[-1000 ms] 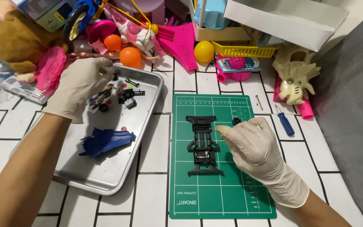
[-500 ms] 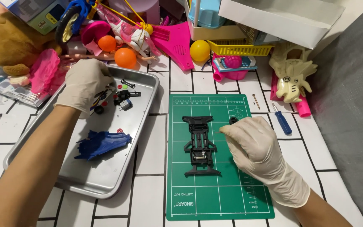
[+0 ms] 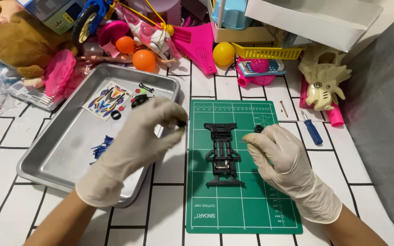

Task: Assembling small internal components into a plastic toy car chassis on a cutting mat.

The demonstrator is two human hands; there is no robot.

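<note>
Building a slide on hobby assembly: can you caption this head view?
Gloved left hand pinches a small black part beside the metal tray; right hand rests by the black chassis on the green cutting mat.

Taking the green cutting mat (image 3: 242,200) as landmark: its lower half is bare, while its upper middle is occupied by the black toy car chassis (image 3: 222,152), with the right hand (image 3: 277,157) resting just right of the chassis and the left hand (image 3: 144,139) raised over the mat's left edge. Left of the mat, the metal tray (image 3: 60,159) blocks the table surface; its centre is bare, with a sticker sheet (image 3: 107,99) and small black parts (image 3: 140,99) at its far end and blue pieces (image 3: 100,148) near its middle. Beyond the mat's far edge, passage is closed by piled toys, including an orange ball (image 3: 144,59), a yellow ball (image 3: 223,53) and a yellow basket (image 3: 270,49); right of the mat lie a blue-handled screwdriver (image 3: 312,128) and a cream toy skull (image 3: 322,79), with bare white tile only near the mat's lower right corner.
</note>
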